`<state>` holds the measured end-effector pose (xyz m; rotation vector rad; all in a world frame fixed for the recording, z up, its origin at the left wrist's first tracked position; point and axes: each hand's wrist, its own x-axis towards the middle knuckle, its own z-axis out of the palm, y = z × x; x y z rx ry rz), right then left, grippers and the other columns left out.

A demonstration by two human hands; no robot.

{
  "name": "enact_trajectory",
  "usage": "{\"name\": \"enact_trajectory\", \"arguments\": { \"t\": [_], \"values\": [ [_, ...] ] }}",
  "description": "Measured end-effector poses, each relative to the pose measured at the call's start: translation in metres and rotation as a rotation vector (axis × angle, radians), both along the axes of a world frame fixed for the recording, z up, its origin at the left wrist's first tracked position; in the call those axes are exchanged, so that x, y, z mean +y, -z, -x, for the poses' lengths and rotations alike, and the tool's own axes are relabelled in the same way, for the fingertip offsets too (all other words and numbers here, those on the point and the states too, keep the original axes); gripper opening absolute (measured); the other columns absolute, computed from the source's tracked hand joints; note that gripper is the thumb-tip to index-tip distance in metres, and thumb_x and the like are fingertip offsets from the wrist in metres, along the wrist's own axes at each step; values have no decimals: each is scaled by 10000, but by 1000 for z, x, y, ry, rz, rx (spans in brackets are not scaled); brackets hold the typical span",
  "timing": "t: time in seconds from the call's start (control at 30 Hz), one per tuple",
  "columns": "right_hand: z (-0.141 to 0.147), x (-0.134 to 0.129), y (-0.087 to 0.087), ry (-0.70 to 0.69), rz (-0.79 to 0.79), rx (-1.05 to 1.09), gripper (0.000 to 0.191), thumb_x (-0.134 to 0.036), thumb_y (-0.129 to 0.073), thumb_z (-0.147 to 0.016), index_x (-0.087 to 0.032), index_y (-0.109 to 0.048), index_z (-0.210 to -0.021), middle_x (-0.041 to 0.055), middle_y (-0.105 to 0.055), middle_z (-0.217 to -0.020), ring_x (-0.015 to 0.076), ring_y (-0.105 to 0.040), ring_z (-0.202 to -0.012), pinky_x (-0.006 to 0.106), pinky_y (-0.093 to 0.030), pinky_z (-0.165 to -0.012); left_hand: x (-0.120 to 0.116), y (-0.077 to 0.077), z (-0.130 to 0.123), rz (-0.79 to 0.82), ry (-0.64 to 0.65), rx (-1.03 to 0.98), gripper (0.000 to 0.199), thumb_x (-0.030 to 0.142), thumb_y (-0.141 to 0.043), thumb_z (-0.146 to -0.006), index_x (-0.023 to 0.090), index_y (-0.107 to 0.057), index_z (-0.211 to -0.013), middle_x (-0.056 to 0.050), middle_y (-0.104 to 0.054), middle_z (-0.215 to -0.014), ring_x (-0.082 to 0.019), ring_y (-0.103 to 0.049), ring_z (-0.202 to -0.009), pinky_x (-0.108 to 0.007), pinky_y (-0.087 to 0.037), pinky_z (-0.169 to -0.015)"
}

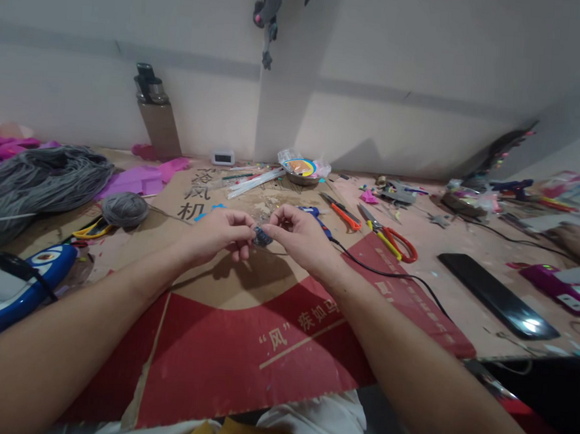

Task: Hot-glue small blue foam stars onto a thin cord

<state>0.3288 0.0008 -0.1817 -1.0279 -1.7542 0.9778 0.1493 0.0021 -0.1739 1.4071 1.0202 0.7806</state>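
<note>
My left hand and my right hand meet over the cardboard sheet. Between their fingertips is a small dark grey-blue bundle, perhaps wound yarn; its exact kind is too small to make out. Both hands are closed in a pinch, the right thumb and forefinger pressed on the bundle and the left fingers touching its left side. A grey yarn ball lies to the left, a strand trailing from it towards my left hand. Just behind my right hand a blue tool with a black cable is partly hidden.
Orange-handled snips and red-and-yellow-handled scissors lie right of my hands. Further right are a black phone-like slab and another person's hand. Grey yarn skeins are heaped at left, near a blue-and-white device.
</note>
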Motion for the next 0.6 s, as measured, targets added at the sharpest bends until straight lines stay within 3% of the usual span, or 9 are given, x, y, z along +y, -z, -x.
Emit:
{"name": "enact_trajectory", "arguments": {
  "t": [0.33,0.6],
  "values": [
    [0,2,1,50,65,101,207,-326,-620,-741,-205,-464,-680,-55,-457,-599,86,-372,-528,232,-290,-501,2,-5,5,73,94,-112,169,299,-648,-775,129,-648,-777,-21,-633,-633,-92,-595,-499,-177,-449,-433],
    [2,-1,1,41,-2,59,177,-285,-614,-739,-193,-479,-673,-43,-488,-628,95,-424,-577,253,-349,-569,-3,-4,-2,-24,-32,19,123,255,-655,-739,136,-630,-758,-8,-616,-556,-112,-600,-494,-188,-436,-435]
  ]
}}
